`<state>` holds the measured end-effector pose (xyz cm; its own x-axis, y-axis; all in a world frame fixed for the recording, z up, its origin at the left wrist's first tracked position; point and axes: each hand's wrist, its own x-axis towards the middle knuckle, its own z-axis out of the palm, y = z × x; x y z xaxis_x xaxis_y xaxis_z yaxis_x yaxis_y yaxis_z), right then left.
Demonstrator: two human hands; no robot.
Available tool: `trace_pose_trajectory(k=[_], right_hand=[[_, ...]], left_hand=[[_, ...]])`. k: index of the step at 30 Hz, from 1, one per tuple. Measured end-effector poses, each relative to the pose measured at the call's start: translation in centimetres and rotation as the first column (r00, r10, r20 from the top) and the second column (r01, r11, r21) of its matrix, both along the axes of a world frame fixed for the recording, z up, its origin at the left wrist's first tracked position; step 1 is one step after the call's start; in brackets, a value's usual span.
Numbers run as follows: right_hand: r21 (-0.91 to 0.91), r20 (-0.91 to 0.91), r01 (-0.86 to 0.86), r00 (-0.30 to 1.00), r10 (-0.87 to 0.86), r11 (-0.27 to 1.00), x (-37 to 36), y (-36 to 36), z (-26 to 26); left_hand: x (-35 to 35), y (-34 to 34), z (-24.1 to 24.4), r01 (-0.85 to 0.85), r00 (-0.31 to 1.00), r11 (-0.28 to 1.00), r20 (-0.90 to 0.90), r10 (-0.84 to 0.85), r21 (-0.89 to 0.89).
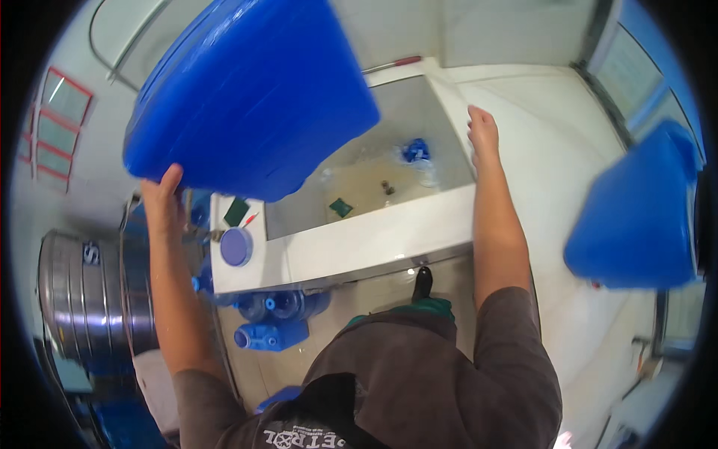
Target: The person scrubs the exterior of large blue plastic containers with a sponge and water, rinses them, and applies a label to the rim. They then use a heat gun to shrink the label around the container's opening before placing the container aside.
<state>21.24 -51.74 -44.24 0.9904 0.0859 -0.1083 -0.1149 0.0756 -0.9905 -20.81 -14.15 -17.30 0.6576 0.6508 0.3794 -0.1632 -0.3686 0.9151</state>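
A large blue plastic container [252,106] is held up at the upper left over a tiled basin [370,216]. My left hand [165,193] grips its lower left corner, thumb on the near face and the fingers hidden. My right hand [483,129] is over the basin's right rim, apart from the container, fingers curled; whether it holds anything small cannot be told. In the basin's shallow water lie a green scouring pad [340,207], a blue item [416,150] and a small dark object [387,187].
A round purple-blue lid [236,247], another green pad [236,212] and a red-and-white pen-like item [251,219] lie on the left ledge. Blue water bottles [283,306] and a blue jug [272,335] stand below. Another blue container [634,219] is at the right, a steel tank [84,303] far left.
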Motion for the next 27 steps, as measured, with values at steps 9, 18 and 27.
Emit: trace_pose_trajectory(k=[9, 18, 27], right_hand=[[0.073, 0.411, -0.252, 0.889, 0.201, 0.965, -21.2, -3.0, 13.5], [0.467, 0.205, -0.461, 0.887, 0.414, 0.755, -36.0, -20.2, 14.9], [-0.090, 0.285, 0.024, 0.959, 0.002, 0.996, -41.5, -42.3, 13.9]], left_hand=[[-6.1, -4.8, -3.9, 0.290, 0.955, 0.954, 0.036, -0.293, 0.076], [-9.9, -13.2, -8.3, 0.779, 0.568, 0.616, 0.543, -0.619, -0.114], [-9.3, -39.4, -15.8, 0.745, 0.550, 0.411, 0.134, -0.825, -0.526]])
